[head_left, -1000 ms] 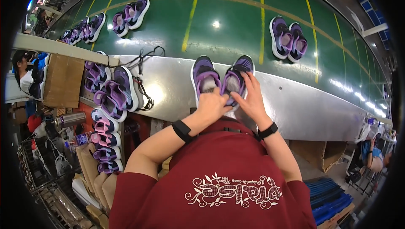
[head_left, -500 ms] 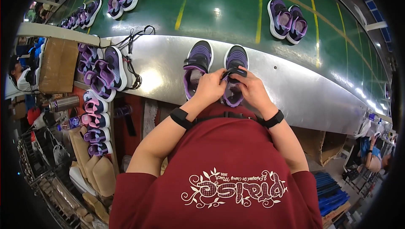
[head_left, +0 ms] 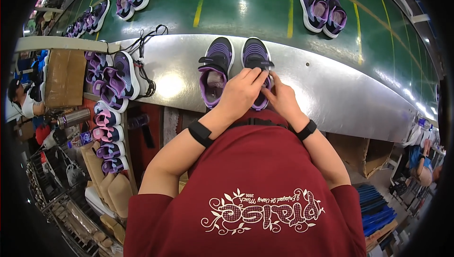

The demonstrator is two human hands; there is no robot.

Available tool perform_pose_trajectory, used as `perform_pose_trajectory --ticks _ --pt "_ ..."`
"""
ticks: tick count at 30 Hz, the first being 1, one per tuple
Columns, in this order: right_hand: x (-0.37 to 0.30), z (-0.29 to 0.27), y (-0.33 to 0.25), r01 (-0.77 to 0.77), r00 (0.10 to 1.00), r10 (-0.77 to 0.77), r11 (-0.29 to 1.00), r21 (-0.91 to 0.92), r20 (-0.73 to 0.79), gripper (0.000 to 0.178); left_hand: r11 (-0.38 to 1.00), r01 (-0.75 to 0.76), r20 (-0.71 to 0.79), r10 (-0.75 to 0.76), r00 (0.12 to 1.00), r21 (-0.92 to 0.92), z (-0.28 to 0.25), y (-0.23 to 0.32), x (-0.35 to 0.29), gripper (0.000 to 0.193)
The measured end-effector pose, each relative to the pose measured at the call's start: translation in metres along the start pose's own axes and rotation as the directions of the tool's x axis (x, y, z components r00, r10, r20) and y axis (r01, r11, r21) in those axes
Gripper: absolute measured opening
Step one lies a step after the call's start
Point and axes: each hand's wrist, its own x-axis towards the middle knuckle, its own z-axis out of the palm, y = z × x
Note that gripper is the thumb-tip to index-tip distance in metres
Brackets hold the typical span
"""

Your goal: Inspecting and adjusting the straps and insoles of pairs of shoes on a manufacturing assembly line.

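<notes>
Two dark sneakers with purple lining and white soles stand side by side in front of me, toes pointing away. The left sneaker (head_left: 218, 63) is untouched, its dark strap lying across the instep with one end sticking out. On the right sneaker (head_left: 256, 52) the strap (head_left: 259, 63) lies across the instep. My left hand (head_left: 242, 90) has its bent fingers together at the strap's near edge, covering much of the shoe opening. My right hand (head_left: 283, 100) grips the right side of that shoe's collar between thumb and fingers. The fingertips are partly hidden.
The shoes stand on a metal ledge (head_left: 182, 63) beside a green belt (head_left: 246, 1) with yellow lines. Another pair (head_left: 321, 12) sits on the belt at right, more pairs at left. Several shoes (head_left: 113, 84) and black laces (head_left: 144, 39) lie by a cardboard box (head_left: 65, 79).
The strap of the right sneaker, held up between both hands before, now lies across the instep. My left hand has shifted right over the opening; my right hand has dropped to the shoe's side.
</notes>
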Motion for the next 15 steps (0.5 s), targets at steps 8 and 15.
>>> perform_pose_trajectory --ticks 8,15 --pt "0.001 -0.009 0.008 -0.036 0.978 0.03 0.999 0.026 0.206 0.043 0.989 -0.079 0.23 0.048 0.972 0.127 0.005 -0.001 -0.009 0.036" --pt "0.024 -0.051 0.002 -0.496 0.868 0.407 0.679 0.541 0.285 0.046 0.983 -0.123 0.202 0.095 0.975 0.134 0.001 0.003 -0.004 0.039"
